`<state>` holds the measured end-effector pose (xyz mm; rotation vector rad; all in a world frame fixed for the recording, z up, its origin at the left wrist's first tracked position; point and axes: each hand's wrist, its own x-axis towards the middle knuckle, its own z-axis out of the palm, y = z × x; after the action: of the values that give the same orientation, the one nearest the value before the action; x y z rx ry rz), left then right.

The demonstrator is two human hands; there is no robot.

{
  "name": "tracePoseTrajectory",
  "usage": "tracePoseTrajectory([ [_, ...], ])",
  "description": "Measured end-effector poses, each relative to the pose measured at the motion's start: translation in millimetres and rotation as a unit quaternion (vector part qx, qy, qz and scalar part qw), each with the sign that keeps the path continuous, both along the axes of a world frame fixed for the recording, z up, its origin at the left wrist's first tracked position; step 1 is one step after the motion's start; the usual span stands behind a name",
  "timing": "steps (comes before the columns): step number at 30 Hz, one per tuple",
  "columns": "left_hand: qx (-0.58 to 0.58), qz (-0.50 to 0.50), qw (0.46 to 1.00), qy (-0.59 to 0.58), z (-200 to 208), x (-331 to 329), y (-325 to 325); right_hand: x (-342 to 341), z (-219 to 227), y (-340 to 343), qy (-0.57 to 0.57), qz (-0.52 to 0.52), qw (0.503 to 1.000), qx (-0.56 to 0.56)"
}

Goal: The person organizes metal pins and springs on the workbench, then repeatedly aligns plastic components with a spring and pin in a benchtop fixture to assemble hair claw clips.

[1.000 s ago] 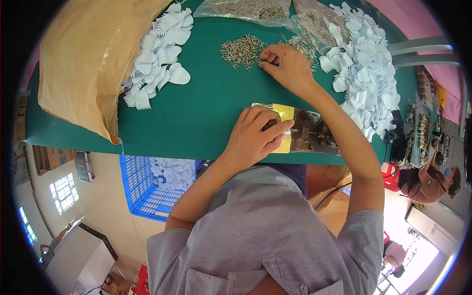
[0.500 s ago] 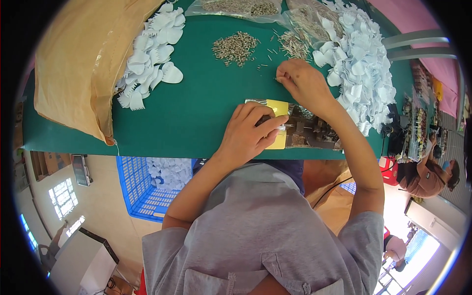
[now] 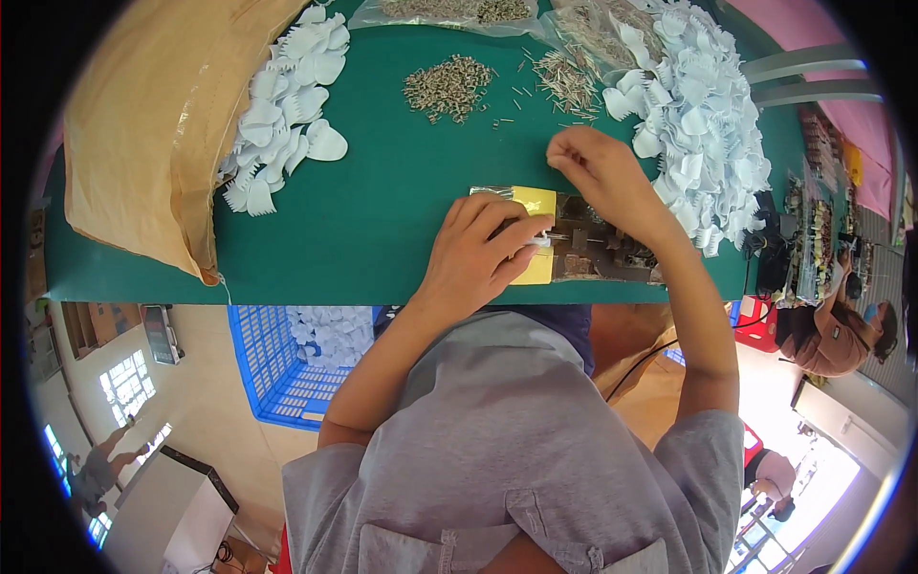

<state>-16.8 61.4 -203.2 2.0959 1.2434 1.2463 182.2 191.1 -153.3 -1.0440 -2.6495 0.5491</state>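
Observation:
My left hand [image 3: 475, 251] rests at the left end of a flat metal jig [image 3: 598, 251] with a yellow pad [image 3: 533, 201]. Its thumb and fingers are closed on a white plastic piece [image 3: 542, 239], mostly hidden beneath them. A thin metal pin [image 3: 559, 235] points from that piece toward the jig's middle. Above the right part of the jig hovers my right hand [image 3: 609, 177], thumb and fingertips pinched together; whatever they hold is too small to make out. Beyond the hands lie a heap of small metal fittings [image 3: 448, 88] and a heap of thin metal pins [image 3: 566, 81].
White toothed plastic pieces [image 3: 703, 124] pile up on the right, with more of them [image 3: 287, 120] at left beside a brown paper sack [image 3: 158, 143]. Clear bags [image 3: 449, 11] lie at the far edge of the green table [image 3: 382, 191]. A blue crate [image 3: 273, 378] stands below.
My right hand has moved slightly down and right, away from the pin heap toward the jig. My left hand stays on the jig's yellow end. The view has shifted a little.

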Motion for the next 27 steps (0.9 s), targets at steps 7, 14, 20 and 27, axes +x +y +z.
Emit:
tracePoseTrajectory([
  [7,-0.058,0.025,0.997,-0.042,-8.7,0.9,-2.5,5.0,28.4,-68.7,0.177,-0.128,0.946,-0.24],
  [14,-0.055,0.019,0.998,-0.031,-10.9,2.2,-0.2,0.2,25.8,-72.6,0.133,-0.049,0.978,-0.155],
  [20,-0.055,0.022,0.998,-0.031,-11.7,2.2,-1.0,-0.8,20.0,-76.4,0.126,-0.069,0.98,-0.139],
  [27,-0.052,0.021,0.998,-0.031,-12.6,1.1,-0.9,-3.4,20.5,-79.2,0.121,-0.076,0.982,-0.12],
])
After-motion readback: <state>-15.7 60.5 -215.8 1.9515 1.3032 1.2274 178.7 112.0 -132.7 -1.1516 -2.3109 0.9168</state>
